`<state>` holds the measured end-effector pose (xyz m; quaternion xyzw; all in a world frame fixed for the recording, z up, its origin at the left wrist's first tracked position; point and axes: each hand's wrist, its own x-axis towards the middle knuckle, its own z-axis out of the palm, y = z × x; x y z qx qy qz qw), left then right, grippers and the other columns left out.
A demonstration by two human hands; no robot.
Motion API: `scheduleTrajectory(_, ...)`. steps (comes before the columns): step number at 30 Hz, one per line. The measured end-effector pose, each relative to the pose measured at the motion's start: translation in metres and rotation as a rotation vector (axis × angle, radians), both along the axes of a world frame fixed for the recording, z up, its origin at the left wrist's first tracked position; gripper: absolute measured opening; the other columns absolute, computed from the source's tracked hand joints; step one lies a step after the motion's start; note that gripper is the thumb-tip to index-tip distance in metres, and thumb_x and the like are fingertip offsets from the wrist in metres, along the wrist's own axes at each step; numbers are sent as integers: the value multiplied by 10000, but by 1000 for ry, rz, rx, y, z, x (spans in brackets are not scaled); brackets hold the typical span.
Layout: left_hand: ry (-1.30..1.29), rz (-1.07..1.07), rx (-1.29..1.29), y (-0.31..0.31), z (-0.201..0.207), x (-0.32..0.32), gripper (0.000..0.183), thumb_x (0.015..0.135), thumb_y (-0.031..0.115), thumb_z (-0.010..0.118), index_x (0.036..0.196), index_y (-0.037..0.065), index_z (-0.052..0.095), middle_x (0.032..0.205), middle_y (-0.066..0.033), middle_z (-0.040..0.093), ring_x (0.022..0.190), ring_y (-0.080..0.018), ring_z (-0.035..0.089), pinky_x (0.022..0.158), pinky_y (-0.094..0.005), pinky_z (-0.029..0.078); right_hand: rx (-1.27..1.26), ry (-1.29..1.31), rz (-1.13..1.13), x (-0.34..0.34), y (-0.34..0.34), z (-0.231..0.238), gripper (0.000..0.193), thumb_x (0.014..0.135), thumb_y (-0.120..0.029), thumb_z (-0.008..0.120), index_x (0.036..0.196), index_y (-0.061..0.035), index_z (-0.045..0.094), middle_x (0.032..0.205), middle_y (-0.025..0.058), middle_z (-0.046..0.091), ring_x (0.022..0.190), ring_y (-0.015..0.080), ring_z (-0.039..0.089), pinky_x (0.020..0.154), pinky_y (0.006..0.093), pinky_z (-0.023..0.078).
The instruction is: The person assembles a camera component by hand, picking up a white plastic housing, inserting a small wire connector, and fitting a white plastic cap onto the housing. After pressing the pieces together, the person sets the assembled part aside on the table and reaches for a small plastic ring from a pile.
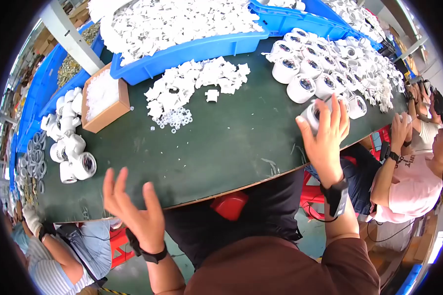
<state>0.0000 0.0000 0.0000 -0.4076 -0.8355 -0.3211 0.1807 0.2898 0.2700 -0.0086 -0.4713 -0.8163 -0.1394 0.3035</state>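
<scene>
Standing by the bench, dark green top [216, 157], its front edge running across in front of the person. Right hand [325, 140] reaches to the near edge of a cluster of white housings [300, 88]; fingers extended and spread, thumb well parted from them. One white cylinder [308, 114] stands on the bench behind that thumb and forefinger, partly hidden; contact with it I cannot tell from here. Left hand [139, 216] hangs near the bench edge, fingers loosely parted, holding nothing. Nearest to it, a stack of white fittings [73, 150] at bench left, the closest one lying with its dark-centred end toward the person. Mid-bench: a heap of white clips [192, 81], one lone clip [212, 96] just apart from it, and translucent rings [174, 119] scattered at the heap's near side. Left of these, an open cardboard box [107, 112] filled with small pale pieces. Behind, a blue bin [197, 53] piled with white parts. Co-workers sit either side: pink shirt [413, 182] at right, striped sleeve [59, 250] at left.
</scene>
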Motion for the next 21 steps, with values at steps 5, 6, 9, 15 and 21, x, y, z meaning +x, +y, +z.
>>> scheduleTrajectory(5,-375,-399,12,31,14,42,312,912,38,659,1224,40,663,1294,-176,628,1225,-335,573,1070,-414,429,-367,157,336,-46,-67,25,554,815,-179,835,1311,-102,601,1340,187,513,1175,390,469,1028,460,393)
scheduleTrajectory(6,-465,-460,37,38,14,48,319,936,55,649,1254,28,652,1299,-179,621,1219,-326,580,1062,-403,441,-407,205,461,-51,-74,22,596,786,-130,852,1322,-101,592,1327,182,529,1181,381,480,1021,456,407)
scheduleTrajectory(9,-637,-555,38,47,5,57,466,1010,160,601,1410,-59,505,1409,-245,523,1288,-408,503,1112,-443,394,-533,425,767,-83,-95,17,703,709,25,860,1337,-75,559,1327,182,564,1203,381,525,1019,448,435)
scheduleTrajectory(15,-896,-498,294,55,8,63,379,1015,134,565,1342,-46,503,1370,-240,504,1244,-382,478,1086,-459,382,-652,622,1038,-123,-129,3,775,768,147,732,1461,-40,441,1432,212,512,1350,401,492,1120,438,416)
scheduleTrajectory(21,-341,-358,146,47,4,42,315,911,36,604,1223,-2,579,1264,-195,558,1138,-367,531,996,-452,437,-1746,953,1049,-125,-109,22,624,964,-4,559,1549,-59,347,1594,132,378,1436,271,418,1175,386,342)
